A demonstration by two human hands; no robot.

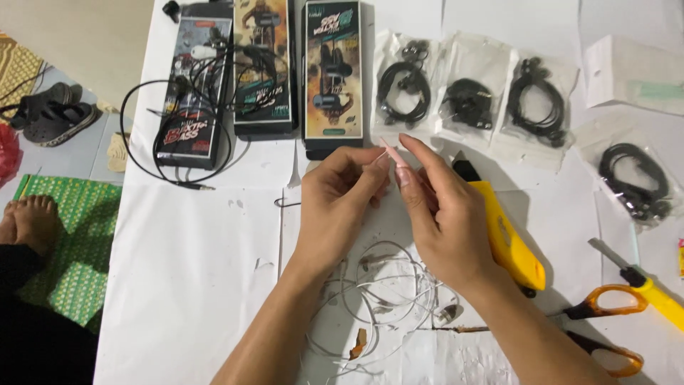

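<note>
My left hand [340, 203] and my right hand [436, 207] meet above the white paper-covered table [192, 285]. Their fingertips pinch a thin pinkish-white wire end [390, 150] between them. Below the hands lies a tangle of white earphone cable [381, 292] with an earbud [449, 312] at its right. A yellow tool [509, 239] lies just right of my right hand, partly hidden by it.
Three printed earphone boxes [333, 75] stand at the back, with black earphones [178, 114] draped over the left ones. Several clear bags of black earphones [467, 100] line the back right. Orange-handled scissors [605, 303] lie at the right. Sandals [53, 114] and a bare foot [32, 221] are on the floor at left.
</note>
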